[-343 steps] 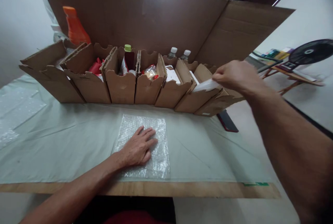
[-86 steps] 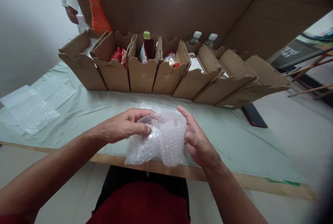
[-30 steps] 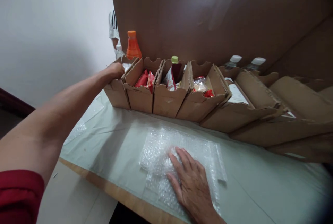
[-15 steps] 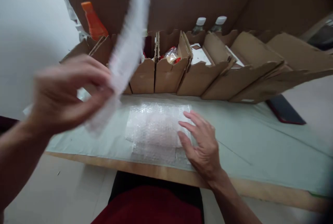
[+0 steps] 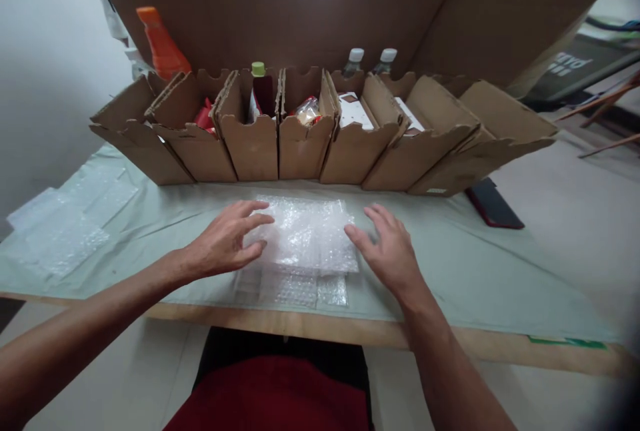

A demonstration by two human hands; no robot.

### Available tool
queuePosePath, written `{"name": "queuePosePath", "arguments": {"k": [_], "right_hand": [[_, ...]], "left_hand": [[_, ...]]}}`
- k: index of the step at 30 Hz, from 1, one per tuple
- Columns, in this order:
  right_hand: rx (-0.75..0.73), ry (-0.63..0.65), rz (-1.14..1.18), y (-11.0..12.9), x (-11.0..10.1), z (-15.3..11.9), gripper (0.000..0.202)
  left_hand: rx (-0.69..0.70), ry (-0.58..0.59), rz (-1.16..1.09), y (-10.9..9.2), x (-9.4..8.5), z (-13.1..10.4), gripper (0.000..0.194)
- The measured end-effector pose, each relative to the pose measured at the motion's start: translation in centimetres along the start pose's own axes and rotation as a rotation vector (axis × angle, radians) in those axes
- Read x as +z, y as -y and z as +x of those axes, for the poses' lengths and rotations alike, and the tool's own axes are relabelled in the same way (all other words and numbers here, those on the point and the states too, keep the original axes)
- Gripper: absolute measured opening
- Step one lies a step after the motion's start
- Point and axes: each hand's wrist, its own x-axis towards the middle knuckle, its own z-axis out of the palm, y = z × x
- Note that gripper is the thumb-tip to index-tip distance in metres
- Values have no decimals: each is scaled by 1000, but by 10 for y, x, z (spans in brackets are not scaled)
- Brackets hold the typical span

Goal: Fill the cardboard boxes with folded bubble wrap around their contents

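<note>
A stack of clear bubble wrap bags [image 5: 305, 237] lies on the green cloth in front of me, the pieces overlapping unevenly. My left hand [image 5: 233, 237] hovers at the stack's left edge, fingers apart and holding nothing. On the other side my right hand [image 5: 387, 244] is open too, its thumb near the right edge of the stack. Whether either hand touches the plastic I cannot tell. Farther left, more bubble wrap pieces [image 5: 60, 224] lie loosely spread on the cloth.
Behind the stack stands a row of cardboard bins [image 5: 305, 151] with packets and boxes inside. An orange bottle [image 5: 163, 44] and two white-capped bottles [image 5: 385, 61] rise behind them. A dark flat object [image 5: 495, 204] lies right. The table's wooden edge [image 5: 350, 331] runs nearest me.
My left hand has let go of the bubble wrap piece it held raised and come down beside the stack. My right hand stays at the right edge. The view has shifted.
</note>
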Motion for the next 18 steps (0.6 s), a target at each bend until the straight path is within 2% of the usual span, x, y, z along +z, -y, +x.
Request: {"name": "queuePosePath", "arguments": {"k": [3,6,9,12,14,18], "right_hand": [[102,154,-128,-11,20,23,73],[124,217,-138,-9,33,24,65],[155,208,-10,4,35,13,59],[193,246,247,21,34,3,59],[225,254,378,28,35,0,60],[278,97,431,22,38,1,75]], "left_hand": [[-92,-52,0,7,3,8,42],[-56,32,-2,14,16,20,39],[-55,133,1,18,30,27,35],[-94,139,41,19,37,26,37],[-121,131,92,18,35,26,49],[-180,186,191,19,25,35,95]]}}
